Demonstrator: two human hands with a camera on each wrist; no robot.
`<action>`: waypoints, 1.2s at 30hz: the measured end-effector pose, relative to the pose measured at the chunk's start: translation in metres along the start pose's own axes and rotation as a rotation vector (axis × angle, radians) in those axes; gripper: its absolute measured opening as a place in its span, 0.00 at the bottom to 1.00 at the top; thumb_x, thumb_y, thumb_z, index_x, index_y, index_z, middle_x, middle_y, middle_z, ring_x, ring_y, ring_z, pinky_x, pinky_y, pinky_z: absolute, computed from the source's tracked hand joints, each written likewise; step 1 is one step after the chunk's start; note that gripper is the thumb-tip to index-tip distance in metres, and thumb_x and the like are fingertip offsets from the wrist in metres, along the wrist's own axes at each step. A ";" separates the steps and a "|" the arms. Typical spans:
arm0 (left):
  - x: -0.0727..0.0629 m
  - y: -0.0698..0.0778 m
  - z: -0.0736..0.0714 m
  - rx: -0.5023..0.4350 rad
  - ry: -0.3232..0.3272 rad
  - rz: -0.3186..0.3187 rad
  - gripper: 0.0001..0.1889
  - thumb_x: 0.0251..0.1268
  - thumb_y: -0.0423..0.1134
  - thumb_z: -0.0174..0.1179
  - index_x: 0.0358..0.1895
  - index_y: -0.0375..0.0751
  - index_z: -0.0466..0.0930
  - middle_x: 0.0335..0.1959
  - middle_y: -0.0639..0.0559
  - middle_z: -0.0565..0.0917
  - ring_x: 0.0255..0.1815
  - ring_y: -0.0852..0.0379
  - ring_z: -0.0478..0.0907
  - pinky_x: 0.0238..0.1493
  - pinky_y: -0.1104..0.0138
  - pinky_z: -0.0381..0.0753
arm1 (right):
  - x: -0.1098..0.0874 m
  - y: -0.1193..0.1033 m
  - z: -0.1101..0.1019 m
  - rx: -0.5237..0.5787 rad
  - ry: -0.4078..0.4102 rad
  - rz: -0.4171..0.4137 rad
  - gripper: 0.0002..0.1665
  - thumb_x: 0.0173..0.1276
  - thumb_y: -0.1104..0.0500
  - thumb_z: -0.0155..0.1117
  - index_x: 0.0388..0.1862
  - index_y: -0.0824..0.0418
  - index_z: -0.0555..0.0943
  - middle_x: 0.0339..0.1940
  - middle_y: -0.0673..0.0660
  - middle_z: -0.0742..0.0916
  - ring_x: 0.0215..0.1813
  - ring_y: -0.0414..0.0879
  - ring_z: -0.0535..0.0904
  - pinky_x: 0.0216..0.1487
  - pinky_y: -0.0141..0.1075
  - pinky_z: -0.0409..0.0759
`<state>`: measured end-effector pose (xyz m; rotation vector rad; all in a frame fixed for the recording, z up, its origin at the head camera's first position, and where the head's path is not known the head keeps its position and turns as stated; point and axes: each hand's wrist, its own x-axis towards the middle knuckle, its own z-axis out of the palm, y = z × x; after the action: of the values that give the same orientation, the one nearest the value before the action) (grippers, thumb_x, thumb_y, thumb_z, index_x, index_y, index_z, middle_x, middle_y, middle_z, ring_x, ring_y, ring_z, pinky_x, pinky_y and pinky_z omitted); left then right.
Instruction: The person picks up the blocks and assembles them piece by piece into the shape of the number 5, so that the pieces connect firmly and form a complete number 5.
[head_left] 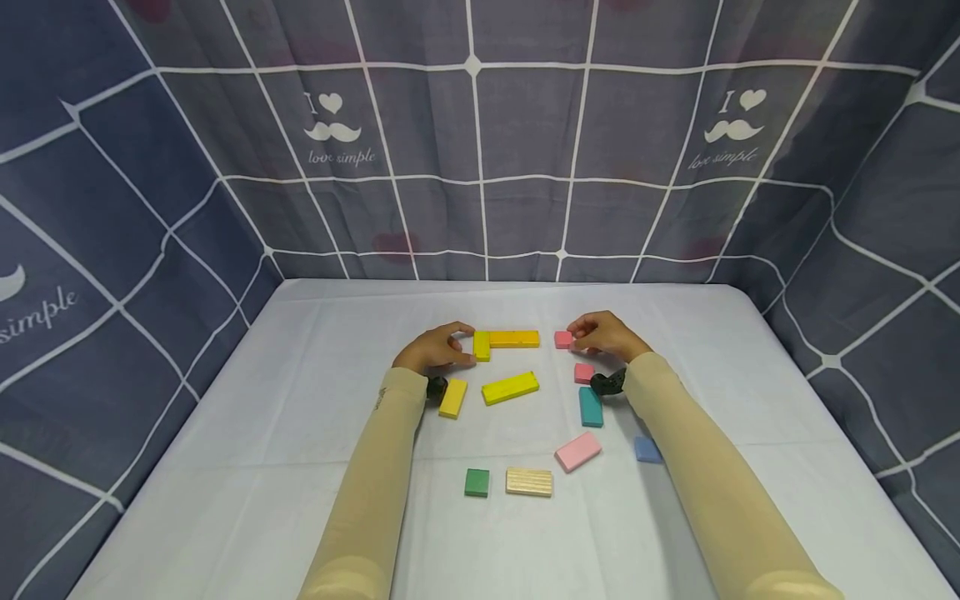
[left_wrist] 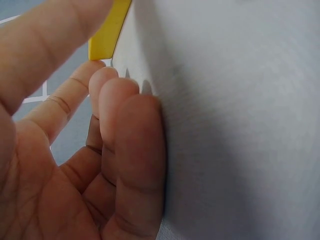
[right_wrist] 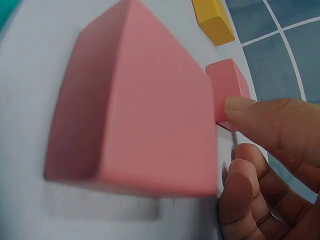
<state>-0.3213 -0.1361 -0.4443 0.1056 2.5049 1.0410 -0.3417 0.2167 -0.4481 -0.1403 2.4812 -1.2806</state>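
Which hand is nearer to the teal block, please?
Right. The right hand is beyond the teal block, at the farthest pink block; the left hand is also beyond it but well off to its left, at a yellow block.

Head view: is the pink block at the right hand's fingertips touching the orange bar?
No, a strip of white cloth shows between the pink block and the orange bar.
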 end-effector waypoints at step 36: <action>0.002 -0.001 0.001 0.022 0.008 -0.005 0.36 0.69 0.45 0.77 0.78 0.52 0.74 0.52 0.44 0.80 0.48 0.49 0.75 0.50 0.61 0.75 | 0.009 -0.019 0.018 -0.097 -0.005 -0.038 0.22 0.72 0.66 0.74 0.63 0.70 0.83 0.44 0.57 0.82 0.44 0.48 0.76 0.41 0.34 0.77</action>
<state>-0.3230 -0.1358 -0.4468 0.1016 2.5233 1.0136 -0.3451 0.1897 -0.4450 -0.2153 2.5486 -1.1738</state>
